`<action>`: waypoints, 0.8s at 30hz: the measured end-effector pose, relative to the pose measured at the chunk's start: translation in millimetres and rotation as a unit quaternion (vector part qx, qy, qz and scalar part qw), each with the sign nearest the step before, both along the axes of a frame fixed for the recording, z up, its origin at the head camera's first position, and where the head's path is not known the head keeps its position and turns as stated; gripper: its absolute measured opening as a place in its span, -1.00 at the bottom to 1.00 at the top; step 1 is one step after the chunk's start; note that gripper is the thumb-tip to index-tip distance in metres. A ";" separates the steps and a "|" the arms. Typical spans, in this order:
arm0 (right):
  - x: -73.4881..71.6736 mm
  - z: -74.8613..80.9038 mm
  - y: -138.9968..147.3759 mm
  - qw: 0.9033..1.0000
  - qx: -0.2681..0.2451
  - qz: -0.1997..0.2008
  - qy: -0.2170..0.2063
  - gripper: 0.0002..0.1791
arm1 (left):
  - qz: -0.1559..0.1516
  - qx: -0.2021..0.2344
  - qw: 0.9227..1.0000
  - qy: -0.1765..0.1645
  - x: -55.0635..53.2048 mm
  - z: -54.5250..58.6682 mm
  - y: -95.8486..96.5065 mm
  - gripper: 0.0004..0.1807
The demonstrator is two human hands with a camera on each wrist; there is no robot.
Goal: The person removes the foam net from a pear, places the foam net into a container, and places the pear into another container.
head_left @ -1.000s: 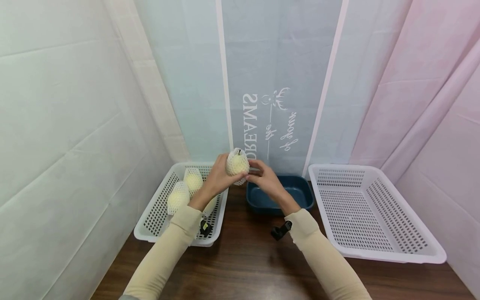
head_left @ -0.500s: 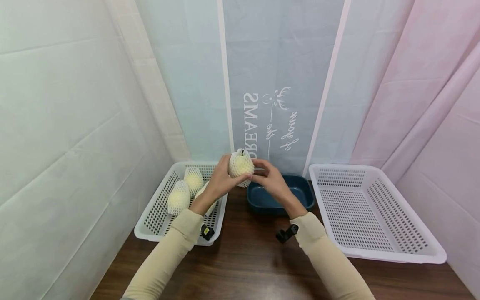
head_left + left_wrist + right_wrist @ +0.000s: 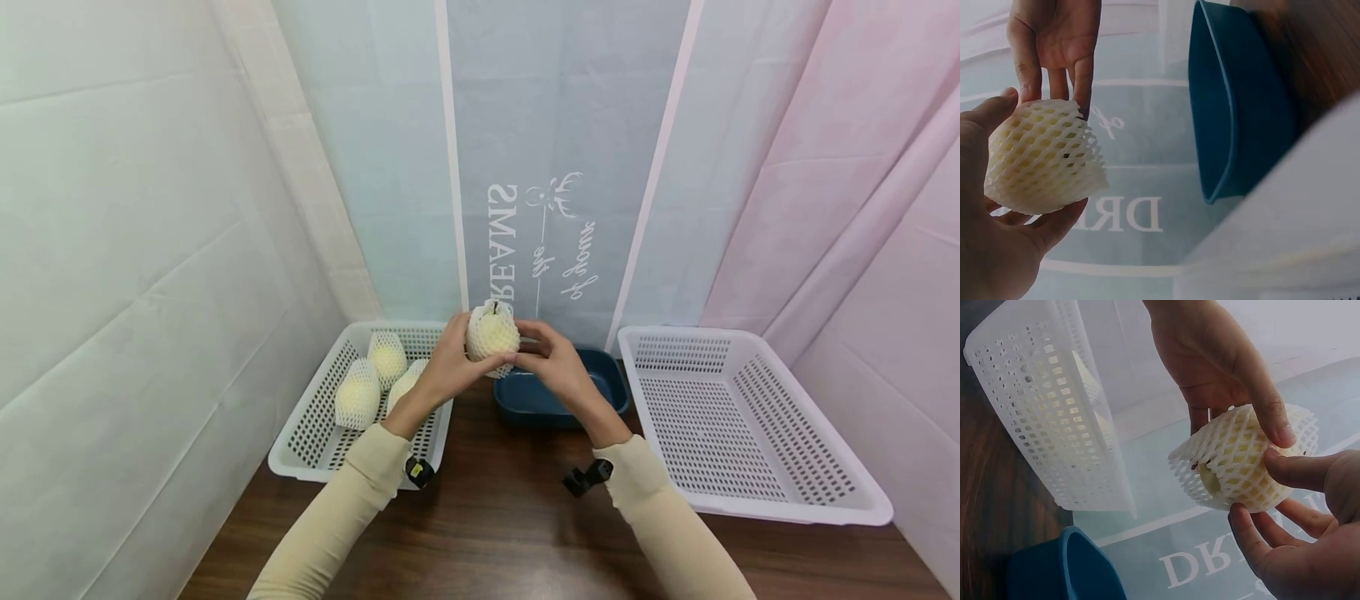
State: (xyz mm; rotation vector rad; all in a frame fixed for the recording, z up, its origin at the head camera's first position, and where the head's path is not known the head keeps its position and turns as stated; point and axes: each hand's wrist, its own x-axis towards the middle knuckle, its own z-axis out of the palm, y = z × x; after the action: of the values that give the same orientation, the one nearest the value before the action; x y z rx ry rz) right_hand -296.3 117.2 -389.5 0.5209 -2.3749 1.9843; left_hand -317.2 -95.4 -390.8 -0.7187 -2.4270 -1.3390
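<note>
A pear with a dark stem, wrapped in a white foam net, is held up in front of the hanging cloth. My left hand grips it from the left, thumb across its near side. From the right, my right hand holds the same pear between thumb and fingertips. The right wrist view has the net's open end facing left, with a bit of fruit showing through. Below and slightly right of the hands lies a dark blue basin, partly covered by the right hand.
At left, a white perforated basket contains several netted pears, one partly behind the left forearm. A second white basket stands at right, with nothing in it. All rest on a dark wooden table before cloth walls.
Both hands have shifted slightly right and a little down with the pear between them. The left forearm uncovers more of the third pear in the left basket.
</note>
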 end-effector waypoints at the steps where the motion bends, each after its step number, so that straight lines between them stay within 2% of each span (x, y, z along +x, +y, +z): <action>1: 1.0 0.4 1.3 1.000 -0.002 0.000 0.002 -0.34 | -0.001 0.001 1.000 0.000 1.0 1.0 1.0 -0.07; 12: 13.1 5.1 16.6 1.000 -0.007 0.005 0.011 -0.33 | -0.033 -0.009 0.999 0.003 12.6 6.7 10.1 -0.06; 19: 19.3 4.7 28.2 1.000 0.003 0.005 0.015 -0.34 | -0.039 -0.031 0.999 0.010 20.5 7.4 14.7 -0.09; 24: 24.3 4.8 33.9 1.000 0.017 0.000 0.016 -0.32 | -0.046 -0.021 0.999 0.002 26.8 6.6 19.0 -0.12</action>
State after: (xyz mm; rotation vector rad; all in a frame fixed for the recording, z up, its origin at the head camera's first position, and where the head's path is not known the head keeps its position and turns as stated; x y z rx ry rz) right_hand -272.0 151.1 -384.7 0.5474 -2.3931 1.9251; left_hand -290.4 -76.4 -384.3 -0.8541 -2.4520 -1.3219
